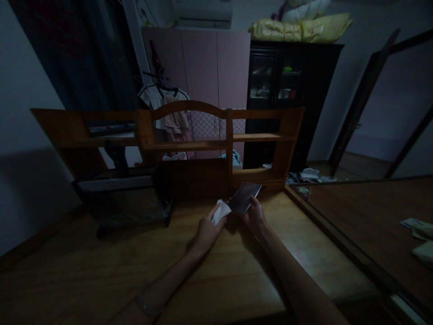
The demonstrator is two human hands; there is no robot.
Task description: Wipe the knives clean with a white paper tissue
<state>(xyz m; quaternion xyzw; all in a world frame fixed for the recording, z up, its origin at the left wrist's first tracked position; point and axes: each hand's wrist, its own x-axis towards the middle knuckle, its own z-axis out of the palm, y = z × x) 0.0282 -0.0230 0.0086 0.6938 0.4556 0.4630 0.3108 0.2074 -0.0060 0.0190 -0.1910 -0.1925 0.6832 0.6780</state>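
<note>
My left hand (208, 230) is closed around a folded white tissue (221, 212), which sticks out above the fingers. A thin, dark, flat rectangular device, like a tablet (246, 197), is tilted up in my right hand (256, 216), with the thumb on its near face. The tissue is close to the device's left edge; whether they touch I cannot tell. Both hands are over the wooden desk (237, 266). My right fingers are hidden behind the device.
A wooden shelf rack (189, 145) stands along the desk's far edge. At the left is a dark boxy item (125, 203) with an upright black part. To the right lies a brown surface (355, 203) with papers (419, 228). Pink wardrobes (199, 67) and a black cabinet (294, 76) stand behind.
</note>
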